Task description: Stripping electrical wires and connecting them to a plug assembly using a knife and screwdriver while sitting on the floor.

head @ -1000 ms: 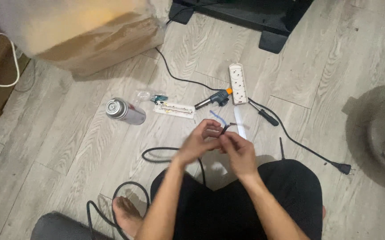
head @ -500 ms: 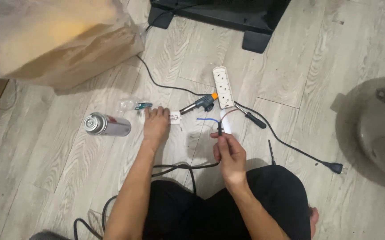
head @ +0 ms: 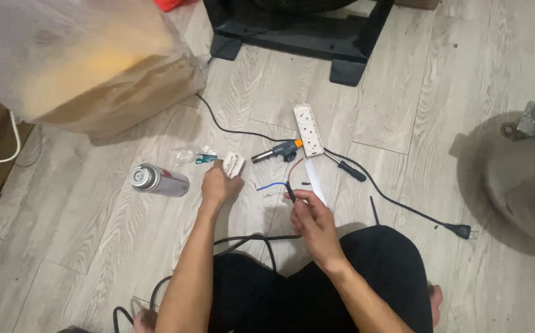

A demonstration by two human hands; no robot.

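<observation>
We are mid-way through wiring a cable end. Our right hand (head: 312,217) pinches the black cable (head: 290,191), its blue and brown wires splayed above the floor (head: 403,86). Our left hand (head: 218,184) closes around a small white plug part (head: 233,164) beside the spray can (head: 158,180). Next, we judge, part and wires must be brought together carefully.

Pale grey wood-plank floor (head: 95,246), a black stand base (head: 298,46) at the top, a plastic-draped bundle (head: 82,61) left.
</observation>
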